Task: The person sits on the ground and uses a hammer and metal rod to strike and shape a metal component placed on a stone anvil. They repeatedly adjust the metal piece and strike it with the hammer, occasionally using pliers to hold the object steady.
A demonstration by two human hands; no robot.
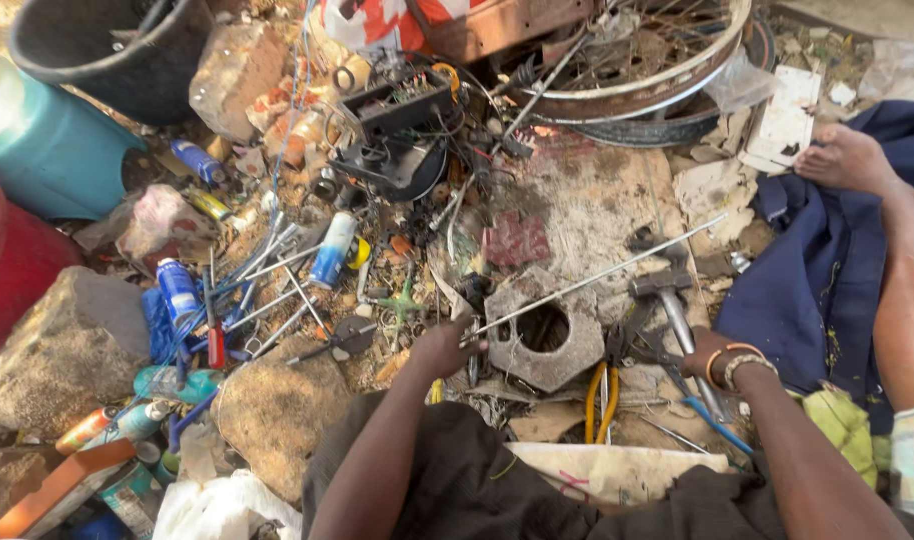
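My left hand (443, 349) grips the near end of a long thin metal rod (607, 273) that runs up and to the right across a grey hexagonal block with a round hole (543, 335). My right hand (705, 352), with bracelets on the wrist, rests low among tools next to a hammer (674, 305) and blue-handled pliers (712, 420); whether it holds anything is hidden. Yellow-handled pliers (599, 398) lie between the two hands.
Bicycle wheel rims (667, 70) lie at the top. Spanners, spray cans (180, 290) and stones (62, 350) crowd the left. A black bucket (117, 50), a teal drum (47, 145) stand top left. Another person's foot (845, 158) and leg rest on blue cloth (817, 280) at right.
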